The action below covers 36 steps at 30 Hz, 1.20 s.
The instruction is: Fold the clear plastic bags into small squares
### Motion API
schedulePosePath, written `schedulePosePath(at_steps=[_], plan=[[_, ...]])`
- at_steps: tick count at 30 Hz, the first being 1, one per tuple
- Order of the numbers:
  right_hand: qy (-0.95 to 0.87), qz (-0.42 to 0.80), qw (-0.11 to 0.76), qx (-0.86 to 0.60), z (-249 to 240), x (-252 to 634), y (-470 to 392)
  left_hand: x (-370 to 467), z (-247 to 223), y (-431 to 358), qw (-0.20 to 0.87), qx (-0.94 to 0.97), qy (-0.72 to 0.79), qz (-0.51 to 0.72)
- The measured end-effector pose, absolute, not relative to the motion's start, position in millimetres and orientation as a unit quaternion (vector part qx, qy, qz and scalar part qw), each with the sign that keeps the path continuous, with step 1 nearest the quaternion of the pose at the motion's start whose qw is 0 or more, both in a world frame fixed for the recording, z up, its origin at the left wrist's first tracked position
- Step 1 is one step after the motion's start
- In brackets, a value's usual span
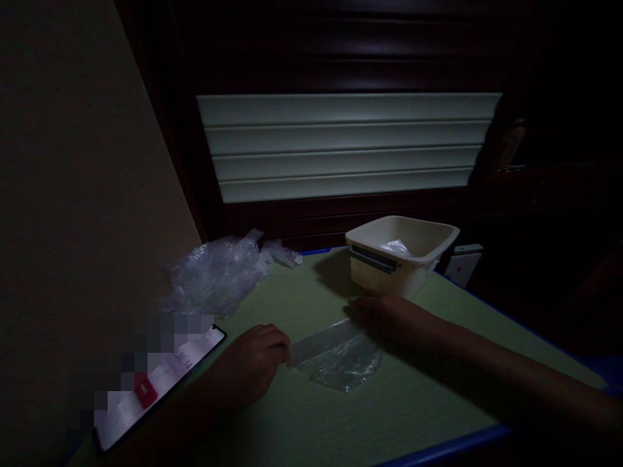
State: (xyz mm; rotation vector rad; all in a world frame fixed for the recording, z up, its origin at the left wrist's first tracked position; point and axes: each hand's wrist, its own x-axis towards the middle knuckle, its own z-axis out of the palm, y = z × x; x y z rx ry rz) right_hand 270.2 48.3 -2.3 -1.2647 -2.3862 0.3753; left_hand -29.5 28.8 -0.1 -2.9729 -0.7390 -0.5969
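A clear plastic bag (pixel 341 353) stretches between my two hands, low over the green tabletop (pixel 302 415). My left hand (pixel 260 360) is closed on the bag's left end, thumb and fingers pinched together. At the other end, my right hand (pixel 374 311) grips the bag's upper right corner, its fingers partly in shadow. Part of the bag hangs loose and crinkled below the taut strip. Just beyond my right hand stands a cream plastic bin (pixel 389 275) with a dark handle; some clear plastic (pixel 396 248) lies inside it.
A heap of crumpled clear plastic bags (pixel 219 272) lies at the back left of the table. A lit phone (pixel 170 376) rests by my left forearm, partly pixelated. Behind the table is a dark panel with pale slats (pixel 350 143). The room is dim.
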Motion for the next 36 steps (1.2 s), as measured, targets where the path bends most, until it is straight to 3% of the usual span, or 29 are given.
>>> schedulePosePath(at_steps=[6, 12, 19, 22, 28, 36], plan=[[-0.867, 0.112, 0.193, -0.446, -5.3, 248.1, 61.3, -29.8, 0.2, 28.6, 0.002, -0.926, -0.326, -0.193], [-0.847, 0.072, 0.243, -0.468, -10.3, 240.5, 46.6, -28.0, -9.0, 29.3, -0.05, -0.863, -0.436, -0.251], [-0.832, 0.089, 0.284, -0.468, -8.2, 238.3, 39.0, -24.7, -15.8, 34.1, -0.131, -0.869, -0.396, -0.266], [-0.823, 0.143, 0.301, -0.46, -6.4, 239.5, 39.4, -24.6, -15.1, 34.0, -0.148, -0.869, -0.388, -0.271], [-0.766, 0.395, 0.282, -0.422, -6.1, 247.8, 44.5, -24.4, -13.6, 34.9, -0.157, -0.858, -0.411, -0.264], [-0.8, 0.355, 0.233, -0.425, 2.9, 246.9, 41.5, -23.8, -13.1, 34.4, -0.187, -0.856, -0.397, -0.273]])
